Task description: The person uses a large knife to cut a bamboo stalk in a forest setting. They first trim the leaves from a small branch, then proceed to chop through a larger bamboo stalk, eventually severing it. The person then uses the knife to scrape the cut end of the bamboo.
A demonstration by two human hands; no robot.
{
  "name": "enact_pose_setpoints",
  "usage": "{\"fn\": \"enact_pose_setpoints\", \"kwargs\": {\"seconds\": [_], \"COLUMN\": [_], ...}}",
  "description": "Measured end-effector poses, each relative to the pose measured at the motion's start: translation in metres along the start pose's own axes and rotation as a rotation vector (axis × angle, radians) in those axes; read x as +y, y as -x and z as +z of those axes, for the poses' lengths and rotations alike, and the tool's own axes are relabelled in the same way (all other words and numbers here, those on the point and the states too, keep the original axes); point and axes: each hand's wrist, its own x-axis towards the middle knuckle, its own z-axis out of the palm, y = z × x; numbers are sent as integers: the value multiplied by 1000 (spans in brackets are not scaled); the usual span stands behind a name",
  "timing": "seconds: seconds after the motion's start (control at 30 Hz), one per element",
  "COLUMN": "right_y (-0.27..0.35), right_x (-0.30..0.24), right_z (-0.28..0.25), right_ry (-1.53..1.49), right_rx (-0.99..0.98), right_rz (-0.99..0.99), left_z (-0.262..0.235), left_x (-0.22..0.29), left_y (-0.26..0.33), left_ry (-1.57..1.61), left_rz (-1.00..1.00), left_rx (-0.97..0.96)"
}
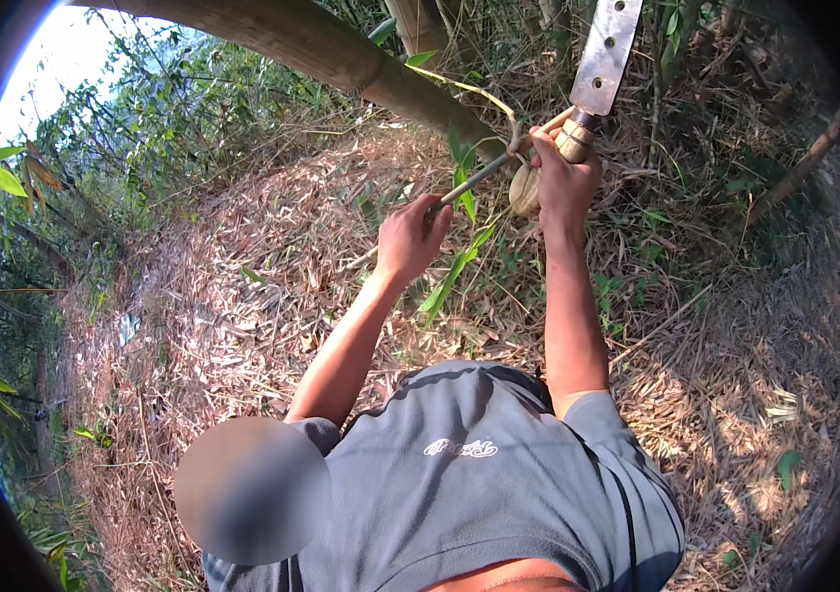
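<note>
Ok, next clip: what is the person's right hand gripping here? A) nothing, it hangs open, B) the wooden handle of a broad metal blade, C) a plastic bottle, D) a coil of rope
B: the right hand is closed around the pale wooden handle of a broad flat metal blade raised above it, while the left hand holds a thin stem beside the thick bamboo trunk.

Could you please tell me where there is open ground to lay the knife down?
Open dry-leaf ground lies left of the left hand, below the thick brown bamboo trunk; another patch is right of the right hand. Crowded around the hands: thin grey stem, green leafy shoots, broad steel-bladed wooden-handled knife.
</note>
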Motion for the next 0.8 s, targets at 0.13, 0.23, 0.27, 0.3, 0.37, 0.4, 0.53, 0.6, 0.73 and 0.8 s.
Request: {"fn": "enact_pose_setpoints", "kwargs": {"seconds": [0.13,0.23,0.27,0.3,0.37,0.4,0.53,0.6,0.73,0.8], "right_y": [-17,-28,-28,-26,-18,-12,13,22,32,38], "right_x": [-1,5,8,12,18,21,24,24,26,31], "right_z": [-20,-32,-34,-34,-33,-31,-16,-6,18,28], "right_ry": [48,195,237,254,321,323,410,387,472,476], "right_rx": [46,53,96,117,143,108,-12,-113,-181,-232], "right_rz": [-68,-103,-60,-52,-101,-86,-82,-46,-300,-89], "left_z": [-19,-38,-44,-53,-76,-89,-132,-144,-153,-154], "left_x": [-16,-12,-8,-1,13,20,35,38,45,51], "left_y": [-8,-28,-39,-54,-85,-102,-156,-166,-169,-164], "left_ry": [-132,-349,-456,-544,-680,-737,-1079,-1195,-1366,-1384], "left_rz": [-20,199,307,340,379,382,395,406,315,217], "left_rx": [-179,25,103,203,327,381,392,339,136,62]}}
